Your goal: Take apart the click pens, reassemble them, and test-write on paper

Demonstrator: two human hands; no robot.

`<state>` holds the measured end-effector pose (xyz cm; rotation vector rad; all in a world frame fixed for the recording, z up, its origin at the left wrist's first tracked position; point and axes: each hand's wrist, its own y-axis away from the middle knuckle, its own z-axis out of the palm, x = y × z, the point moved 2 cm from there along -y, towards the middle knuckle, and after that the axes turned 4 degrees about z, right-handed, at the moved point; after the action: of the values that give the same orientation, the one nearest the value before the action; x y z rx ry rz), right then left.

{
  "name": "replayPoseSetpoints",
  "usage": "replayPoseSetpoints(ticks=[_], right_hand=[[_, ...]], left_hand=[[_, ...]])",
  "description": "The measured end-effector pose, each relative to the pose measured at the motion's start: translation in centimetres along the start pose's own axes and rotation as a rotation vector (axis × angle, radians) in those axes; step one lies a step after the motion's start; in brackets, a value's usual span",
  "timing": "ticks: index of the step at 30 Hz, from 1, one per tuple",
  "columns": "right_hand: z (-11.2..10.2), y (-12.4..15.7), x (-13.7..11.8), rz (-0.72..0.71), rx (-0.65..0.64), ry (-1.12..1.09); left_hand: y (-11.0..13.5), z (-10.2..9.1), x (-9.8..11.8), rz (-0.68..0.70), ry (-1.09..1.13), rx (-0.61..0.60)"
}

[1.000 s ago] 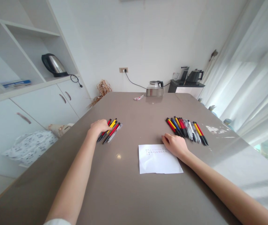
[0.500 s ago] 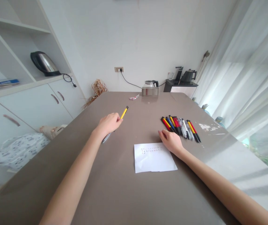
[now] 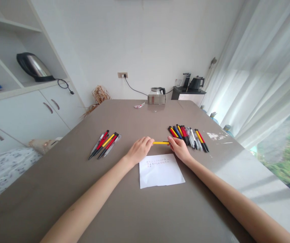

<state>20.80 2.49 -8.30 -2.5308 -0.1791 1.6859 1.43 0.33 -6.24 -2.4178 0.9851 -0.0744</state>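
Just above the top edge of a white sheet of paper [image 3: 161, 173], a yellow pen [image 3: 160, 142] lies crosswise between my hands. Its left end is in the closed fingers of my left hand [image 3: 139, 149]. The black right end is pinched by my right hand [image 3: 179, 147]. Several lines of handwriting show on the paper. To the left lies a group of pens [image 3: 105, 144] in red, yellow, black and clear. A larger row of pens [image 3: 190, 136] in red, yellow, blue, white and clear lies right beside my right hand.
The brown table [image 3: 114, 209] carries a glass kettle [image 3: 157, 90] and a small crumpled wrapper [image 3: 139, 105] at its far end. A steel kettle [image 3: 34, 66] sits on the left shelf. White curtains [image 3: 256, 67] hang at the right.
My left hand has moved right from the left pens, bringing the yellow pen over the paper's top edge. My right hand now grips its other end. The view has shifted slightly.
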Motion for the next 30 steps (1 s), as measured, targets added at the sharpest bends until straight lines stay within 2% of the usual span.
replayPoseSetpoints(ticks=[5, 10, 14, 17, 24, 30], right_hand=[[-0.4, -0.1, 0.0, 0.025, 0.037, -0.091], [-0.4, 0.1, -0.2, 0.011, -0.002, -0.141], [-0.2, 0.2, -0.4, 0.017, -0.061, -0.166], [-0.2, 0.2, -0.6, 0.021, -0.055, -0.171], [-0.3, 0.3, -0.9, 0.016, -0.068, -0.266], [-0.2, 0.1, -0.4, 0.012, -0.059, -0.257]], left_hand=[[0.4, 0.2, -1.3, -0.047, 0.127, 0.103], [0.6, 0.1, -1.6, -0.13, 0.16, 0.159], [0.6, -0.2, -1.4, -0.159, 0.196, 0.149], [0.6, -0.2, -1.3, -0.152, 0.218, 0.14], [0.4, -0.1, -1.2, -0.186, 0.114, 0.077], [0.0, -0.1, -1.2, -0.092, -0.032, -0.053]])
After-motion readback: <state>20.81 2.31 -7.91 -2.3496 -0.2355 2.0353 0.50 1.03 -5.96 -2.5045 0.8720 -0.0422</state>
